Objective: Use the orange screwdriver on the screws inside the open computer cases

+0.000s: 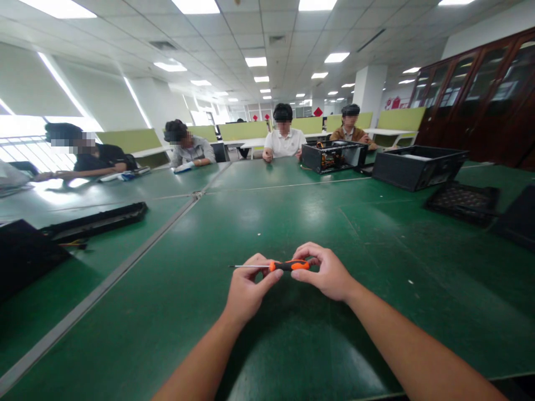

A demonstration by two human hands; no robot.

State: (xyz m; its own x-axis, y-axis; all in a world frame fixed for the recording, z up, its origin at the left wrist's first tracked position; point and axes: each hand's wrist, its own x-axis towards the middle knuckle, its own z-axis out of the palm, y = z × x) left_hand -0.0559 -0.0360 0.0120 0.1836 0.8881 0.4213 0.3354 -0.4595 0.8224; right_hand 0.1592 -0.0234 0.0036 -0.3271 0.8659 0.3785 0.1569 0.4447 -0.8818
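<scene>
Head view puts us at a green table point(200, 278), with both our hands on one screwdriver point(285, 266) in front of us, near the table's close edge. Our left hand point(246, 289) has a narrow pinch at the front of the handle, thumb on the near side, with the metal shaft passing across its fingers. Our right hand point(332, 274) curls thumb and fingers around the handle's back end, also in a narrow grip. Holding it at two spots, we judge, steadies the tool lengthwise and stops it from rolling or tipping. It lies roughly level and crosswise to us, tip pointing left; whether its underside is clear of the table we cannot tell.

The screwdriver looks slim, with a plain silvery shaft darkening at the tip and a handle of black and bright orange; the tip is too small for us to tell its shape.

Bulkier things sit well apart from our hands, which leaves us elbow room: a computer case point(332, 157) with its insides exposed and a black box point(418, 170) toward the far right, a dark panel point(98, 220) on the left. Across the table, a person in a white shirt point(288, 143) sits beside the computer case.
</scene>
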